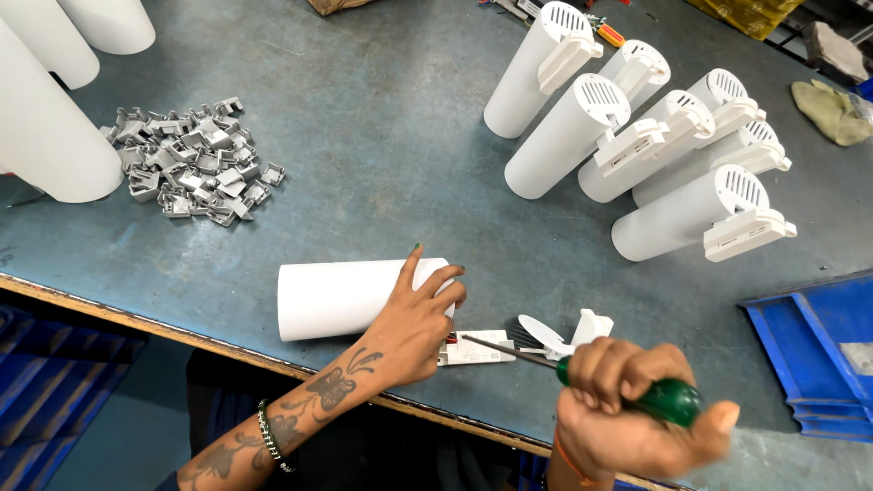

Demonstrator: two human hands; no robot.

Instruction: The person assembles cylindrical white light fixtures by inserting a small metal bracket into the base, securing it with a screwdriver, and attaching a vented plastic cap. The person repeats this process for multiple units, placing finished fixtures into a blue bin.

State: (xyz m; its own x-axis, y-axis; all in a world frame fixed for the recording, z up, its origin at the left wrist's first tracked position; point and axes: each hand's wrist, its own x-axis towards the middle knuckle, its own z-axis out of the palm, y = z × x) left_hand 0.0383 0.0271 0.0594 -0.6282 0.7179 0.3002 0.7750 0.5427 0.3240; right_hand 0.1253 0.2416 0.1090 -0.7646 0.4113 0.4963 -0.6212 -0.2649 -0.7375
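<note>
My left hand (411, 325) rests on the right end of a white cylinder housing (341, 298) lying on its side near the table's front edge. My right hand (627, 405) grips a screwdriver with a green handle (668, 400); its metal shaft (509, 350) points left toward a small white driver box (477, 350) with red wires. Beside the shaft lie a white round cap with fins (538, 335) and a white bracket piece (591, 325).
Several finished white cylinder lamps (637, 145) lie in a row at the back right. A heap of small grey metal clips (191, 168) sits at the left, beside large white tubes (45, 118). A blue bin (818, 350) stands at the right edge.
</note>
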